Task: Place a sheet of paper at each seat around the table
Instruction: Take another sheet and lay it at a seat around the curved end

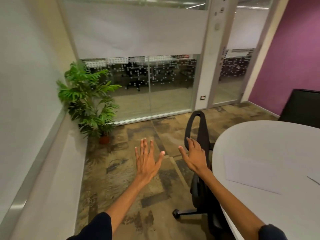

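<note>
Frame edge at right cuts the table [259,135]; only its rounded left end shows, lower right. One sheet of paper [251,172] lies flat on it near the curved rim, white on white, so its outline is faint. A second sheet [315,177] at far right is mostly out of frame, just a corner visible. Dark panel [303,108] behind the table, right edge: can't tell if it's a chair back or a screen. Chair [200,129] is tucked at the table's left end; its seat is partly hidden by the right forearm and the table rim, w/ one caster leg sticking out at bottom centre.

Table is smooth, matte, off-white. Chair is black w/ a narrow looped back. Carpet [138,187] is mottled tan & dark patches. Glass partition [149,87] across the top has a frosted band & dot pattern. Purple wall [294,49] upper right. Leafy green plant [88,101] in a small reddish pot [104,139], left of centre.

Left hand [147,161], centre frame, back up, fingers straight & spread, holds nothing, over the carpet. Right hand [194,156] just beside it, fingers straight, also holding nothing, in front of the chair back's rim; touching or not, can't tell. Both arms are stretched fwd, w/ dark sleeves [97,226] at the bottom.
</note>
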